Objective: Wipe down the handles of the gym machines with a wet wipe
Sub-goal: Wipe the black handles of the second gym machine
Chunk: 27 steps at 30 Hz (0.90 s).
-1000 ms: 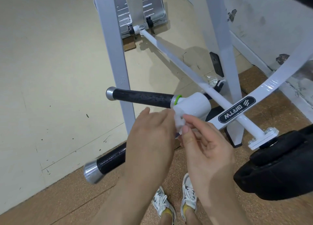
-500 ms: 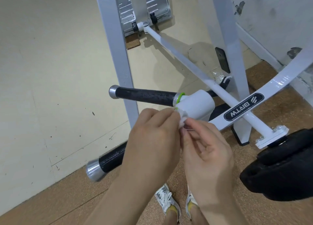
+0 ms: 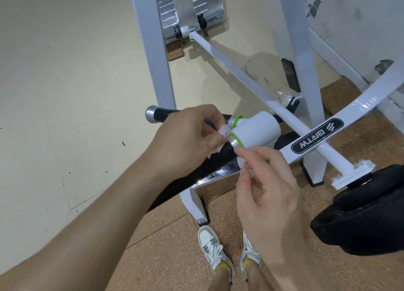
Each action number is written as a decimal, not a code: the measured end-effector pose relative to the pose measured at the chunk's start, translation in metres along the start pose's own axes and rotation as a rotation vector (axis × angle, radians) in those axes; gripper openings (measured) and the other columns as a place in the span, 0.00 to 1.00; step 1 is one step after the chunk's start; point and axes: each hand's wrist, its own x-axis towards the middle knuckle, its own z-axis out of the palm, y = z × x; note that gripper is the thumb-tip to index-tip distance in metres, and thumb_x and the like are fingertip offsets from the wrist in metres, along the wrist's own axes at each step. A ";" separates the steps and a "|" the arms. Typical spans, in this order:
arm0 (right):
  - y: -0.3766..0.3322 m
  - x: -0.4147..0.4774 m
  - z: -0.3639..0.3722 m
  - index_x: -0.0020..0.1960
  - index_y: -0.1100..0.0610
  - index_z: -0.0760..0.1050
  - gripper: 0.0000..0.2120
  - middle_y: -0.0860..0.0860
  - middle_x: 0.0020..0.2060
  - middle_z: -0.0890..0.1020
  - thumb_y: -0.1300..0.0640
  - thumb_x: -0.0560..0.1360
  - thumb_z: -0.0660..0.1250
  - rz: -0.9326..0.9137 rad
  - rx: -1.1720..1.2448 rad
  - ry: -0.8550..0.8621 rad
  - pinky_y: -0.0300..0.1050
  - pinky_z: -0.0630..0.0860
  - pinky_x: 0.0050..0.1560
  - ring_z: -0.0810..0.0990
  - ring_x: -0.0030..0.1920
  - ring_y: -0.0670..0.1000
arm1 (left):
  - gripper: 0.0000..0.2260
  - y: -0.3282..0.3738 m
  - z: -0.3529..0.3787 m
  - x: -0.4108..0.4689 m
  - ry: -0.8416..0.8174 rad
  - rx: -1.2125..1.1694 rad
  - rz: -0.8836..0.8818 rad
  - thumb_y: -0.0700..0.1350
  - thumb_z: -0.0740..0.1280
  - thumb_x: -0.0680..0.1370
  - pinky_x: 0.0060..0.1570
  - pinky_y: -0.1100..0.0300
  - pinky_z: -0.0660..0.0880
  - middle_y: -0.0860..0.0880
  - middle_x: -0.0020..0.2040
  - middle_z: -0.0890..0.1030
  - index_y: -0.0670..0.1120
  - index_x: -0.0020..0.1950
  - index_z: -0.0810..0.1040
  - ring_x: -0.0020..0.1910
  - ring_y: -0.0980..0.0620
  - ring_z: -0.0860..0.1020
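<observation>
Two black handles stick out of a white hub (image 3: pixel 258 131) with green collars. The upper handle (image 3: pixel 157 114) ends in a silver cap; my arm covers most of the lower handle (image 3: pixel 203 170). My left hand (image 3: pixel 185 139) lies over the upper handle next to the hub and pinches a crumpled white wet wipe (image 3: pixel 224 131) against the collars. My right hand (image 3: pixel 266 194) is just below the hub with thumb and forefinger pinched close. Something white shows between them, but I cannot tell if it is the wipe or the frame behind.
White frame uprights (image 3: pixel 157 61) and a diagonal white rod (image 3: pixel 240 76) stand behind the handles. A curved white arm marked BRTW (image 3: pixel 317 138) runs right. A black padded part (image 3: pixel 360 216) juts in at the right. A metal footplate (image 3: pixel 196 6) is at the top. My shoes (image 3: pixel 214 249) are on the cork floor.
My hands were together, working the wipe in front of the hub. Now they have parted: the left has gone up over the upper handle with the wipe, and the right has dropped below the hub.
</observation>
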 end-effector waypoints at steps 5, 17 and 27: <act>0.004 -0.006 0.005 0.59 0.56 0.79 0.15 0.50 0.51 0.79 0.65 0.75 0.61 -0.007 -0.008 -0.043 0.42 0.75 0.42 0.78 0.44 0.45 | 0.05 -0.024 -0.001 0.013 -0.137 -0.011 -0.191 0.49 0.69 0.76 0.34 0.64 0.67 0.51 0.29 0.79 0.49 0.42 0.79 0.28 0.58 0.74; -0.006 -0.015 0.023 0.61 0.59 0.77 0.17 0.51 0.52 0.73 0.66 0.74 0.60 0.010 0.033 0.027 0.47 0.76 0.39 0.76 0.41 0.50 | 0.23 -0.024 -0.005 0.004 -0.221 0.135 -0.198 0.52 0.62 0.79 0.32 0.60 0.63 0.49 0.26 0.66 0.46 0.25 0.66 0.26 0.54 0.65; -0.031 -0.036 0.063 0.68 0.59 0.70 0.23 0.50 0.65 0.66 0.67 0.73 0.60 0.129 -0.092 0.219 0.37 0.72 0.56 0.65 0.64 0.37 | 0.23 -0.044 -0.014 0.011 -0.343 0.160 0.112 0.51 0.60 0.80 0.26 0.62 0.59 0.51 0.23 0.62 0.45 0.27 0.63 0.22 0.55 0.61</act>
